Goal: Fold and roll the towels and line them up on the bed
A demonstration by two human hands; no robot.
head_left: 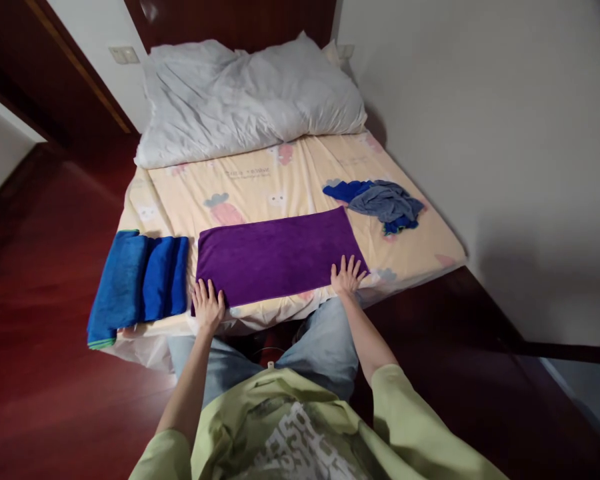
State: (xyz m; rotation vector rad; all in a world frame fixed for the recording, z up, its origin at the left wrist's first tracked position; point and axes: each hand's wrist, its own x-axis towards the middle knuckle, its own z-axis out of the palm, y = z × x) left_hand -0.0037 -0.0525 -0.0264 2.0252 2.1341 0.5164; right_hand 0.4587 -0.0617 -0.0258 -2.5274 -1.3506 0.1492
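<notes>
Purple towel [280, 257] flat on bed [300, 177], near front edge; left hand [209, 305], right hand [348, 276] spread on its near corners, grasping nothing; best press lightly, smooth outward evenly, keeping sides straight

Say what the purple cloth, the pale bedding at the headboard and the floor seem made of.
Purple cloth: probably microfibre or terry, matte, judging by its soft, patchy nap. Pale bedding: smooth woven fabric, perhaps cotton or polyester, creased and puffed as if filled. Floor: possibly varnished wood or laminate, given its dark red sheen.
</notes>
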